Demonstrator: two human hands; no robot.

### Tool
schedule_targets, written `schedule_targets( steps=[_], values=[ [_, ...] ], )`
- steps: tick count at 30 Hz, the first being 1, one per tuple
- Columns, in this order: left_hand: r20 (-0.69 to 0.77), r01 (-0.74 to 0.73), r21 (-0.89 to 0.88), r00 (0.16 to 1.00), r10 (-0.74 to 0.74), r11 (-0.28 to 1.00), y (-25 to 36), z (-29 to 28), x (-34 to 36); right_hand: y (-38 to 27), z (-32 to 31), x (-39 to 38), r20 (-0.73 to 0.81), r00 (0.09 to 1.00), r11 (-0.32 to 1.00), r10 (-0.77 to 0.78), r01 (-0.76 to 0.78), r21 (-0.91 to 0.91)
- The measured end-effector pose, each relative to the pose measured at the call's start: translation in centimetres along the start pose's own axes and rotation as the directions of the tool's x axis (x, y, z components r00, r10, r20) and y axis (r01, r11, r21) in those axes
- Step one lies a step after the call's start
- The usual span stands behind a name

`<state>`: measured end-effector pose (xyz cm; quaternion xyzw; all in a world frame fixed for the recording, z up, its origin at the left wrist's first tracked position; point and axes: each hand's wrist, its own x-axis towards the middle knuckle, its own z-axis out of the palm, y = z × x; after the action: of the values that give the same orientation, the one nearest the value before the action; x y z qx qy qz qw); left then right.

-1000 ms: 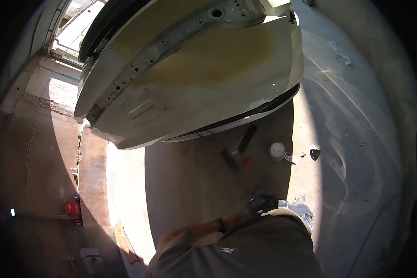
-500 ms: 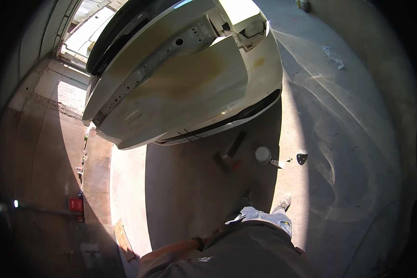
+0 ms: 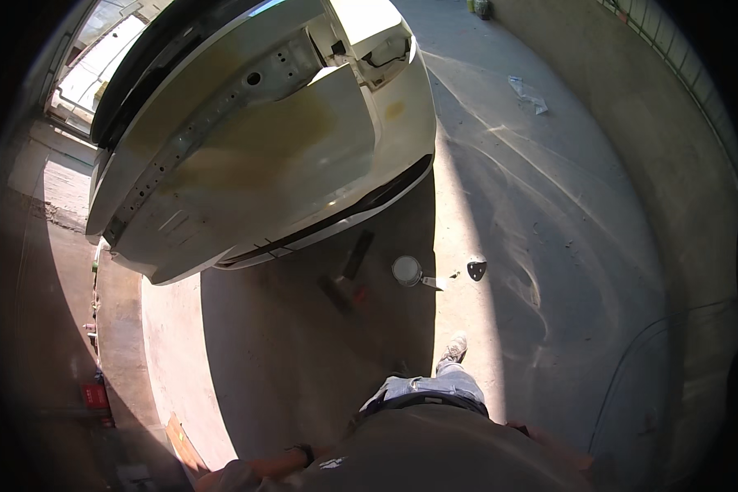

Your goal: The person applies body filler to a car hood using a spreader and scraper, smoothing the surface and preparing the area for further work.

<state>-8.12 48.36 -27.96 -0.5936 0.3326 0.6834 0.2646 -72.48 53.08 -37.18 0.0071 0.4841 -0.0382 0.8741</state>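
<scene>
Low at the picture's edge, beside my body, my left hand [image 3: 326, 451] hangs in shadow behind a dark wristband; its fingers are hidden. At my other side, only a bit of my right arm [image 3: 541, 439] shows, its hand out of sight against my shirt. Neither hand visibly touches anything. Ahead stands a pale car body [image 3: 279, 164] with yellowish-brown patches and a bare strip with holes. On the floor before it lie a dark T-shaped object [image 3: 348, 275], a round pale-topped tin [image 3: 407, 271], a flat light strip [image 3: 434, 283] and a dark rounded-triangular pad [image 3: 477, 270].
A wooden board [image 3: 185, 445] lies at the lower left, with a red box [image 3: 95, 397] beyond it. Clear crumpled plastic [image 3: 528, 95] rests on the grey floor. A cable [image 3: 611, 385] curves along the right, near a wall [image 3: 599, 66].
My view has swung to the right, so the car and floor things sit further left in it. My stance has shifted, and my left forearm shows lower beside my body.
</scene>
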Motion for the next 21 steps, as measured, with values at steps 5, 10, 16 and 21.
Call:
schedule_targets(
  steps=[5, 10, 16, 21],
  values=[
    [0.086, 0.01, 0.049, 0.996, -0.014, 0.999, -4.4, -1.4, 2.9, -4.5, -3.0, -5.0, -0.387, 0.911, 0.968, -0.144, 0.211, 0.135],
    [-0.089, -0.07, 0.015, 0.993, 0.071, 0.997, -3.5, -8.8, 9.1, -9.6, 0.1, -4.8, -0.644, 0.763, 0.984, -0.06, 0.152, 0.089],
    [-0.155, -0.053, -0.79, 0.981, -0.116, 0.61, 4.7, -13.5, 14.9, -16.3, 6.3, -1.5, -0.604, 0.792, 0.99, -0.085, 0.138, 0.041],
    [-0.045, -0.045, -0.7, 0.999, 0.018, 0.712, 13.2, -13.4, 18.4, -22.7, 4.4, 7.4, -0.524, 0.773, 0.934, -0.358, 0.304, -0.19]
  ],
)
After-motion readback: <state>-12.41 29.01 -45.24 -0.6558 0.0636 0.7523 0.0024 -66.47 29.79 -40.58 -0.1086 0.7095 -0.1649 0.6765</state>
